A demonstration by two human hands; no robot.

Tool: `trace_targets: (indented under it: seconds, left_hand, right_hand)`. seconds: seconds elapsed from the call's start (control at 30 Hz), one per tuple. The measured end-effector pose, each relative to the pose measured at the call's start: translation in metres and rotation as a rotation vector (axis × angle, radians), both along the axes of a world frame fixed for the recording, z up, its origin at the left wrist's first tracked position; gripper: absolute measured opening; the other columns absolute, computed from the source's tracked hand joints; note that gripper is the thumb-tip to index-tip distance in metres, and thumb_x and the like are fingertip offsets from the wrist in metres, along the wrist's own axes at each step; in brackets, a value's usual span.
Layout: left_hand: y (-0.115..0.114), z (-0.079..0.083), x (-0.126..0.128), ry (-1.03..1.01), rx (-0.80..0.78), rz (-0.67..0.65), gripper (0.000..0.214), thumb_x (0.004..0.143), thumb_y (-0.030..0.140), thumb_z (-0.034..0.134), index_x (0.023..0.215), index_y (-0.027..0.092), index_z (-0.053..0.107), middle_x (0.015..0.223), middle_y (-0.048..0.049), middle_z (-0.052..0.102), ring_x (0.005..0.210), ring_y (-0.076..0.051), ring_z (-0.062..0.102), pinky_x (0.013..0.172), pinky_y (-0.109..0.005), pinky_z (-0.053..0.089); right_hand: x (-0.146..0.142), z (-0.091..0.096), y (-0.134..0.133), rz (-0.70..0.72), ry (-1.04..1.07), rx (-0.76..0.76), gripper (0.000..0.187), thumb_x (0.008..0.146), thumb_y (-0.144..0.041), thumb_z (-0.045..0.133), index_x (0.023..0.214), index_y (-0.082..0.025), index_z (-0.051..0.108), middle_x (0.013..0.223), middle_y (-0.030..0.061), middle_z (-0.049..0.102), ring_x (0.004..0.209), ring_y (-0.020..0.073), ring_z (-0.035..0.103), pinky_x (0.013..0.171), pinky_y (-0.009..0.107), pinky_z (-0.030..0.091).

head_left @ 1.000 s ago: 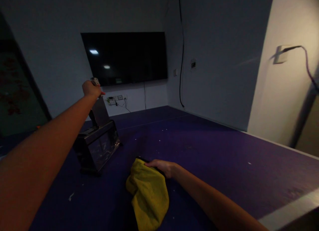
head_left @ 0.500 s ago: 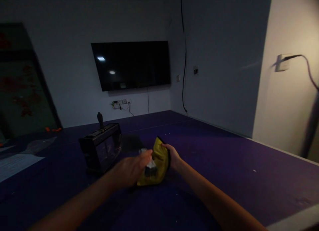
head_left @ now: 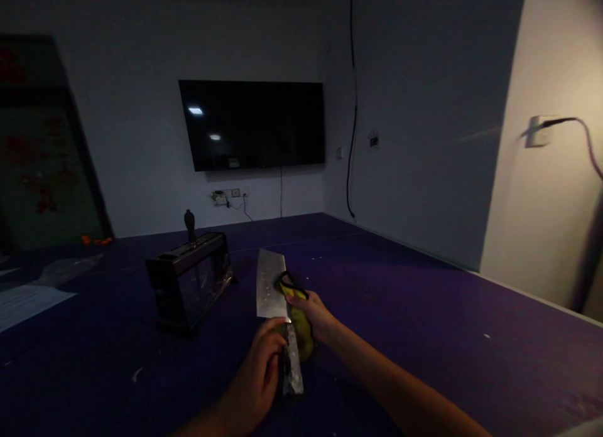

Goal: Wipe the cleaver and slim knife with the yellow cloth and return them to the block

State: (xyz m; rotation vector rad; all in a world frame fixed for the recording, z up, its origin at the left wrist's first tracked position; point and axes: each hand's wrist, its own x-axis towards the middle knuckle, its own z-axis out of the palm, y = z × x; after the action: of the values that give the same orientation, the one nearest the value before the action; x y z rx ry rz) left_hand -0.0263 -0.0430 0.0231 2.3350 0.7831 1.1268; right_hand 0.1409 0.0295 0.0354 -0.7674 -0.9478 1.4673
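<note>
A cleaver (head_left: 272, 283) with a broad grey blade points away from me, its worn black-and-white handle (head_left: 293, 365) toward me. My left hand (head_left: 257, 368) has its fingers curled against the upper end of that handle, from the left. In my right hand (head_left: 316, 314) is a yellow cloth (head_left: 301, 330) with black edging, pinched between thumb and fingers. It is bunched against the right side of the handle and the blade's heel. Part of the cloth lies hidden behind the handle.
Left of the blade stands a black knife block (head_left: 191, 283) with clear sides and one dark handle (head_left: 189, 223) rising from it. Paper (head_left: 32, 305) and clear plastic wrap (head_left: 68, 270) lie at the left on the purple tabletop (head_left: 400, 311). Small white scraps dot the surface.
The cleaver's blade now shows its bright face and stands more upright in view. My left hand has moved lower, nearer me. The cloth has folded smaller beside the handle in my right hand.
</note>
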Motion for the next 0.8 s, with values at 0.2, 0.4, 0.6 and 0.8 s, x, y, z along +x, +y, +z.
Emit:
trace_targets:
  seconds: [0.2,0.4,0.6,0.8]
  left_hand:
    - [0.001,-0.014,0.009,-0.662,-0.905,0.143,0.036,0.072,0.044,0.057,0.094,0.017,0.048,0.093,-0.0057,0.057,0.082,-0.017,0.057,0.072,-0.026,0.045]
    - [-0.002,-0.009,0.008,-0.453,-0.952,0.029,0.037,0.069,0.046,0.061,0.084,0.013,0.053,0.072,-0.0036,0.059,0.065,-0.012,0.053,0.063,-0.023,0.040]
    - [-0.004,-0.014,0.002,-0.461,-0.925,-0.049,0.039,0.070,0.049,0.058,0.084,0.015,0.048,0.065,0.0001,0.056,0.060,-0.014,0.057,0.059,-0.025,0.041]
    - [0.007,-0.019,0.003,-0.533,-1.000,-0.106,0.039,0.072,0.053,0.052,0.083,0.018,0.039,0.066,0.0042,0.053,0.048,-0.013,0.058,0.046,-0.023,0.040]
  right_hand:
    - [-0.012,0.001,-0.007,-0.107,-0.008,0.064,0.039,0.048,-0.032,0.078,0.077,-0.014,0.059,0.057,-0.0030,0.059,0.047,0.0097,0.053,0.046,0.020,0.040]
    - [-0.028,-0.003,-0.019,-0.036,-0.110,0.121,0.041,0.053,-0.036,0.075,0.083,-0.014,0.059,0.060,-0.0019,0.060,0.049,0.0110,0.053,0.047,0.021,0.041]
    - [-0.017,0.004,-0.016,-0.028,-0.266,0.171,0.040,0.055,-0.042,0.073,0.083,-0.014,0.062,0.065,0.0017,0.064,0.055,0.0160,0.057,0.051,0.025,0.044]
    - [0.023,0.038,0.007,-0.358,-0.334,0.318,0.035,0.060,-0.044,0.068,0.080,-0.016,0.063,0.070,0.0026,0.064,0.063,0.0187,0.058,0.058,0.028,0.044]
